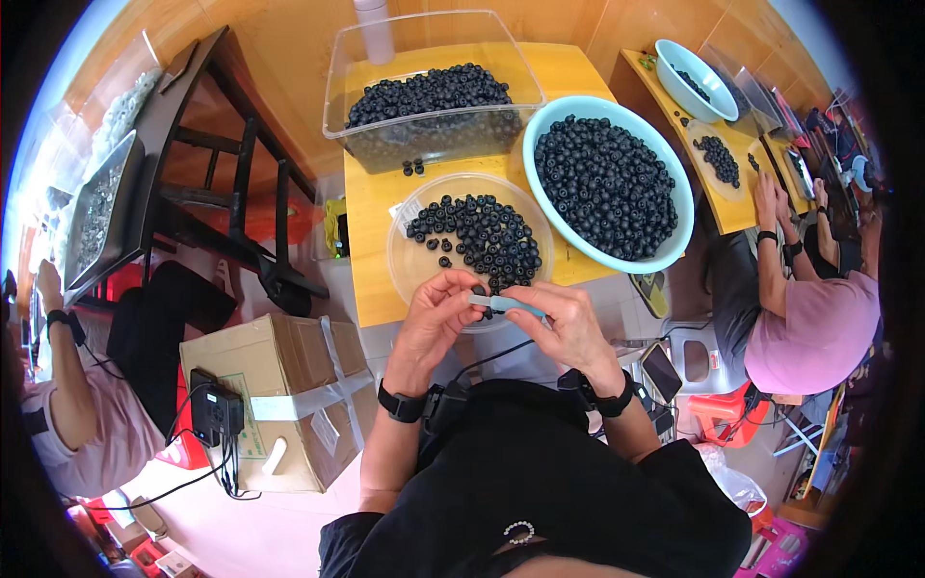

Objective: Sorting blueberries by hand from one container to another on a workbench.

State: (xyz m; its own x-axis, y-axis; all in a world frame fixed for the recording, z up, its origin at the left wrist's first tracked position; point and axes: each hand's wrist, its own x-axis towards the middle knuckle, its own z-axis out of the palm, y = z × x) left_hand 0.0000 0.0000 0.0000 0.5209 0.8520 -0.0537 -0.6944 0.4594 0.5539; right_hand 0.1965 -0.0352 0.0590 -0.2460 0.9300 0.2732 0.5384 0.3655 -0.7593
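Observation:
My left hand (432, 320) is closed, pinching a small round black part (479, 289) between thumb and fingertips. In my right hand (570, 323) is a slim light-blue handled tool (517, 306), its pale tip reaching the left fingertips. The tip's exact kind is too small to tell. Both hands are over the near edge of a shallow, translucent round dish (405, 252). Loose black ring-like parts (491, 241) with holes in their middles lie in it. A light-blue basin (530, 159) heaped with the same parts stands to the right.
A clear plastic bin (337, 72) with more black parts stands at the back of the yellow table (371, 279). A cardboard box (289, 366) with a black device (216, 409) is at left. Co-workers sit on both sides; a phone (661, 372) lies at right.

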